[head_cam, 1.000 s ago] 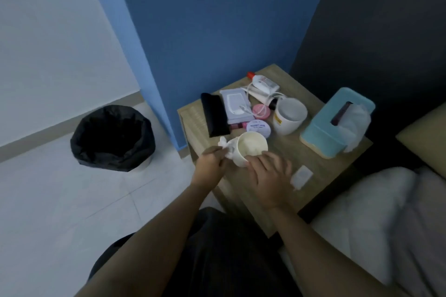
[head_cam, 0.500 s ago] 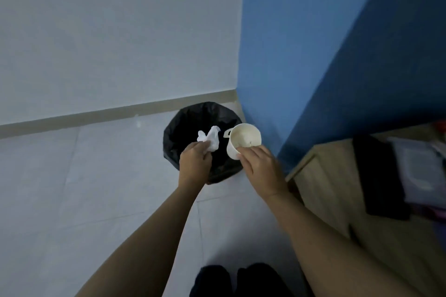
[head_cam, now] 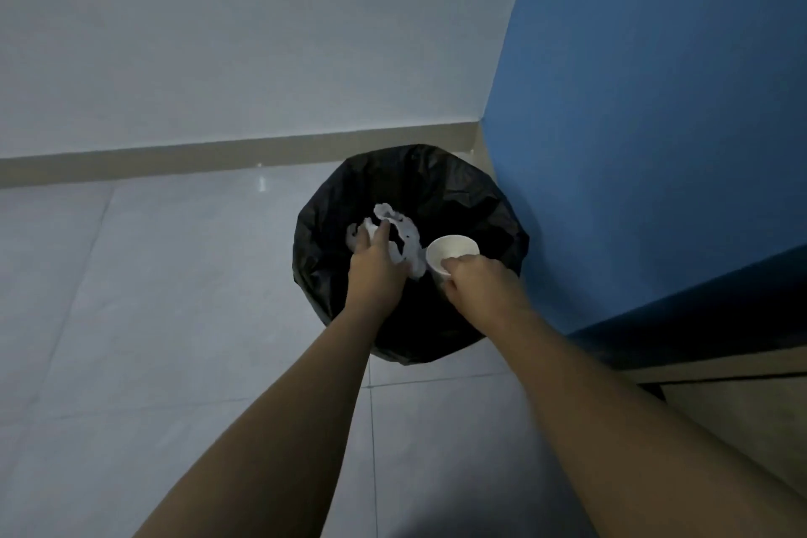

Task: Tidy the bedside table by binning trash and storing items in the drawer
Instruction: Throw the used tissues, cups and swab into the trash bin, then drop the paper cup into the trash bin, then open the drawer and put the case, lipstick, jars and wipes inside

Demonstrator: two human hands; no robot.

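Below me, my left hand [head_cam: 374, 264] pinches a crumpled white tissue [head_cam: 399, 232] over the black-lined bin [head_cam: 480, 205] on the floor. My right hand [head_cam: 478, 286] grips a white cup [head_cam: 452, 251] beside it, tilted, its mouth facing up toward me.

Item count, head view:

- Bin [head_cam: 458, 197]: one, lined with a black bag.
- Tissue [head_cam: 404, 232]: one crumpled white piece.
- Cup [head_cam: 452, 251]: one, white.
- Hands: two, the left hand [head_cam: 375, 271] and the right hand [head_cam: 480, 288].
- Table [head_cam: 720, 367]: one, only an edge visible.
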